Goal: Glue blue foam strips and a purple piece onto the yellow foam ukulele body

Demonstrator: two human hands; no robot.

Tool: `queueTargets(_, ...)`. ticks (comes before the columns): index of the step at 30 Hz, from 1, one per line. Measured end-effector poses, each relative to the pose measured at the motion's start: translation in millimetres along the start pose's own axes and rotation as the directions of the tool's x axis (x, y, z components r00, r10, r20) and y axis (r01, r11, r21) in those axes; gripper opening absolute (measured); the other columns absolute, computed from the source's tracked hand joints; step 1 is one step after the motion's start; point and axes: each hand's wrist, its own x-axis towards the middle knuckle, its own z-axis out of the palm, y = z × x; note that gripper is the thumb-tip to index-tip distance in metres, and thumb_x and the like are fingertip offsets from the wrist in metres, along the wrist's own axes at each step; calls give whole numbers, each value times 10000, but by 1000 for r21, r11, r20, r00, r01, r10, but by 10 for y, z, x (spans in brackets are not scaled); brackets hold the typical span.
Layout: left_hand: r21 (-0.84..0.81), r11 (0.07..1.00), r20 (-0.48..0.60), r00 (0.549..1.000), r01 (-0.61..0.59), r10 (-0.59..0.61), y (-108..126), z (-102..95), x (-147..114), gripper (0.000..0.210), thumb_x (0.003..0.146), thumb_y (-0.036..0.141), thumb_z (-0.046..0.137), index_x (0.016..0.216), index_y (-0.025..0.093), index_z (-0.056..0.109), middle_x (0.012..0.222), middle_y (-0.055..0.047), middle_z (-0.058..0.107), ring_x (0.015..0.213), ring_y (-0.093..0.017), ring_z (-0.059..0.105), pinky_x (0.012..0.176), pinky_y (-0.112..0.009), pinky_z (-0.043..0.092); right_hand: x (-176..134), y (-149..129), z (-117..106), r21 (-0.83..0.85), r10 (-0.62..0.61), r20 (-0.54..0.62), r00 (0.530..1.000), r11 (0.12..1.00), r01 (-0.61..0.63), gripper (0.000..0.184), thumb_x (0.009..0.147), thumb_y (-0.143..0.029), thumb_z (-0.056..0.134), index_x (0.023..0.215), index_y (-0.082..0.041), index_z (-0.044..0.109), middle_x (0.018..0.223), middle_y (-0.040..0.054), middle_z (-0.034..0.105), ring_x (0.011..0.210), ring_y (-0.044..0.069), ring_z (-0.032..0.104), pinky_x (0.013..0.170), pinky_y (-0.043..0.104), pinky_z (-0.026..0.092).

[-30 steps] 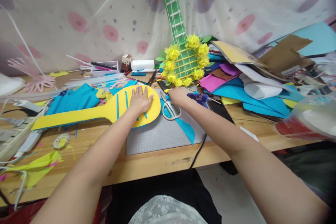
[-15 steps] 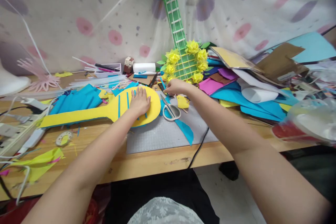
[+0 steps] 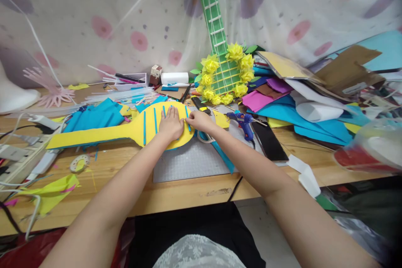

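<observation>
Since half a second ago, the right hand (image 3: 201, 120) has moved left and nearer, carrying a thin blue strip (image 3: 187, 118) from beyond the scissors onto the round end of the yellow guitar cut-out (image 3: 138, 132).

Closest of all is some white lace cloth (image 3: 197, 253), low in front of the wooden table (image 3: 176, 202). Near the table's front, on the left, lies a crumpled yellow sheet (image 3: 52, 192). In the middle is a gray cutting mat (image 3: 185, 167) with tiny squares. Yellow and flat, the guitar rests partly over this mat, its long neck pointing left. The left hand (image 3: 171, 125) is spread flat on its round part, with more blue strips around and under the fingers. The right hand pinches the thin blue strip near its middle, with fingertips close together. Under the right wrist, the scissors (image 3: 204, 140) show only part of their handles. To the right lie a black phone (image 3: 270, 142) and, just beside it, a blue glue gun (image 3: 244, 122). Farther back, a green guitar (image 3: 216, 33) with yellow flowers (image 3: 246, 63) leans on a spotted sheet (image 3: 138, 4).
</observation>
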Motion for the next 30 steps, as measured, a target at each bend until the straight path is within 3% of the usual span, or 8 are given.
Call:
queueTargets(7,-5,1000,5,1000,-1,1,-10,-2,-8,640,875,350,158,1399,-9,225,1473,-165,210,1380,-250,119,1109,-492,-3,-23,-29,35,23,24,-20,999,999,-24,287,785,-422,488,799,-184,647,864,51,685,788,162,604,581,222,352)
queueTargets(11,-155,988,23,1000,24,-21,-56,-39,26,627,882,381,175,1430,75,176,1490,-100,184,1387,-242,35,1090,-530,-50,-66,-48,31,29,49,-62,997,998,-47,306,800,-446,463,804,-195,640,869,46,686,800,163,608,610,224,379)
queueTargets(15,-439,877,16,978,195,-209,-154,-140,102,572,910,334,119,1439,122,155,1498,-56,158,1384,-227,48,1108,-503,74,-87,-94,1,-41,12,-78,997,999,-15,274,797,-431,469,814,-216,638,872,42,688,828,187,616,660,258,413)
queueTargets(19,-589,768,-106,918,251,-382,-329,-262,177,548,920,323,92,1410,151,265,1474,-40,252,1356,-151,215,1093,-331,257,-58,-148,0,-146,-51,-72,996,988,40,280,810,-398,452,860,-202,645,905,77,689,857,215,622,691,289,430)
queueTargets(21,-618,751,-162,896,234,-413,-431,-298,201,537,915,330,123,1392,162,304,1452,-37,312,1330,-126,283,1072,-278,294,-43,-165,9,-190,-75,-65,995,980,62,296,818,-388,438,889,-188,645,930,98,687,870,230,622,702,308,435)
queueTargets(25,-651,735,-216,881,192,-422,-577,-261,174,514,892,350,212,1354,175,351,1401,-58,401,1284,-142,372,1050,-286,330,-40,-170,24,-205,-82,-42,996,976,72,337,835,-412,410,916,-181,641,965,110,682,899,243,620,715,324,441)
queueTargets(30,-647,736,-193,892,198,-410,-559,-169,54,466,856,330,299,1277,171,419,1337,-82,468,1237,-167,429,1042,-294,343,-61,-190,35,-193,-79,-26,997,979,73,319,845,-367,390,936,-189,639,973,102,681,899,242,623,715,322,443)
